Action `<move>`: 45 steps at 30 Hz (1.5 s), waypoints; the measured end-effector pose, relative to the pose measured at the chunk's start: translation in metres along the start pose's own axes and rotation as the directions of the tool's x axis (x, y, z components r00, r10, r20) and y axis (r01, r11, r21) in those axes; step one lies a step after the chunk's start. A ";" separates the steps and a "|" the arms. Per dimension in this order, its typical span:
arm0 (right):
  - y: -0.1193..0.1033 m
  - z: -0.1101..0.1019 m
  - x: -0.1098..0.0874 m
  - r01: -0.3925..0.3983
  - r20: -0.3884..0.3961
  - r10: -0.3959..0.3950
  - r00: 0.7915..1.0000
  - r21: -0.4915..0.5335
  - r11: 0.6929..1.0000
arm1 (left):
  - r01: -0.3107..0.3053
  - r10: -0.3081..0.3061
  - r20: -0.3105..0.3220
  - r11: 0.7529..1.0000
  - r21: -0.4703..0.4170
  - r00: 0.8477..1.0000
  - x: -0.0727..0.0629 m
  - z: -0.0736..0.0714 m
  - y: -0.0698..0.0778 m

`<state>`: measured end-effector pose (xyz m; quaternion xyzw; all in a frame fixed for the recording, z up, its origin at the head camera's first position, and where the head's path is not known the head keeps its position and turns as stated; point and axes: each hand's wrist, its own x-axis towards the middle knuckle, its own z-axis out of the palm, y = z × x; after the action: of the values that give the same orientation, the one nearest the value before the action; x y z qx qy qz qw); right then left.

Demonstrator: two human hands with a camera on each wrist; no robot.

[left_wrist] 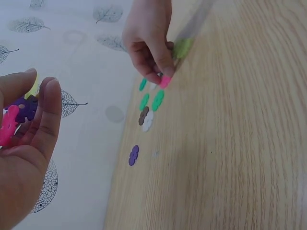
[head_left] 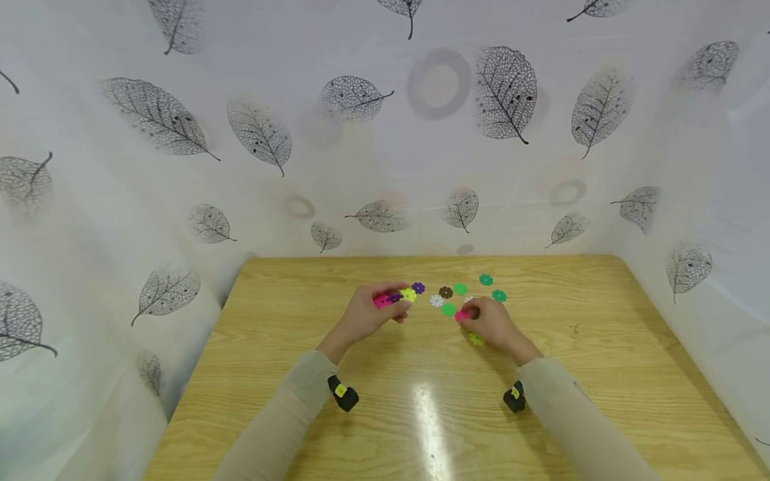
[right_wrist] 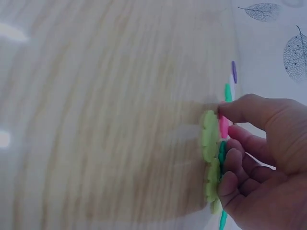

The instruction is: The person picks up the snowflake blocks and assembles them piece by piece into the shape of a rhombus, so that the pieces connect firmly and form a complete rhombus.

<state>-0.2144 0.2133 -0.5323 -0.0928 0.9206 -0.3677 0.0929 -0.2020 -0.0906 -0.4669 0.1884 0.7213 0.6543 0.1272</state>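
My left hand (head_left: 368,310) holds several notched plastic flower discs in a cluster just above the table. A pink disc (left_wrist: 8,125), a purple disc (left_wrist: 25,108) and a yellow disc (head_left: 409,294) show between its thumb and fingers. They look joined edge to edge, though the fingers hide part of them. Over at the right, my right hand (head_left: 492,322) pinches another pink disc (right_wrist: 223,122) between thumb and index finger, at the tabletop. Close beside that hand lie yellow-green discs (right_wrist: 209,136) and a bright green disc (head_left: 448,310).
Loose discs lie toward the table's far side: a purple one (head_left: 418,288), a brown one (head_left: 446,292), a white one (head_left: 436,301) and teal ones (head_left: 486,280). A leaf-printed curtain (head_left: 373,160) surrounds the back and sides of the wooden table (head_left: 271,401).
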 end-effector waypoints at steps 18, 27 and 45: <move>-0.012 -0.009 -0.002 0.053 -0.046 -0.049 0.998 0.079 0.996 | 0.015 -0.015 0.001 0.999 0.042 1.000 -0.001 0.002 0.004; -0.039 -0.016 -0.005 0.165 -0.110 -0.153 0.982 0.106 0.981 | 0.001 -0.002 0.009 0.999 0.043 1.000 -0.002 0.001 0.003; -0.079 -0.022 -0.011 0.274 -0.099 -0.258 0.961 0.219 0.936 | -0.010 0.010 0.022 1.000 0.024 1.000 -0.001 0.002 0.003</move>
<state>-0.2012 0.1744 -0.4605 -0.1922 0.8533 -0.4843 0.0205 -0.1998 -0.0893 -0.4639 0.2007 0.7267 0.6440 0.1297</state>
